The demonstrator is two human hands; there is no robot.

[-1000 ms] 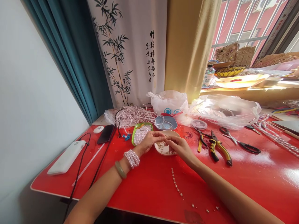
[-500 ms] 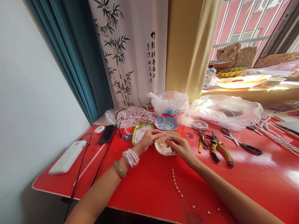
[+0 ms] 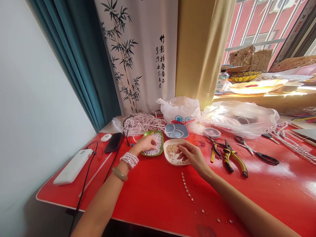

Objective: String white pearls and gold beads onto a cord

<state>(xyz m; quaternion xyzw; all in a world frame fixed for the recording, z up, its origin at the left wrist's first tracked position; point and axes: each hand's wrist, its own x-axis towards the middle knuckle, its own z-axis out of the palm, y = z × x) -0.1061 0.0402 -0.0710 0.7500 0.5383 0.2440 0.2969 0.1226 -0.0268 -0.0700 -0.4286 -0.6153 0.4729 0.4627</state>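
Observation:
My left hand (image 3: 147, 144), with a pearl bracelet (image 3: 129, 160) and a green bangle (image 3: 119, 174) on its arm, reaches over the green dish (image 3: 161, 148) of small pearl beads (image 3: 157, 139). Its fingertips are pinched together; whatever is between them is hidden. Over the right side of the white dish (image 3: 170, 161), which holds gold beads (image 3: 172, 149), my right hand (image 3: 191, 154) is closed in a pinch. A beaded strand (image 3: 185, 186) trails from below that hand toward the table's front edge, its beads spaced apart. The thread at my right fingertips is too fine to see.
A blue dish (image 3: 181, 131) and a heap of pearl strings (image 3: 145, 122) lie behind. To the right are pliers (image 3: 234, 159), scissors (image 3: 256, 152) and a plastic bag (image 3: 242, 117). At left are a phone (image 3: 113, 142), a white power bank (image 3: 72, 166) and cables.
My left hand has moved left, from beside the white dish to over the pearl beads. My right hand stays over the white dish; the beaded strand has slid slightly toward the dishes.

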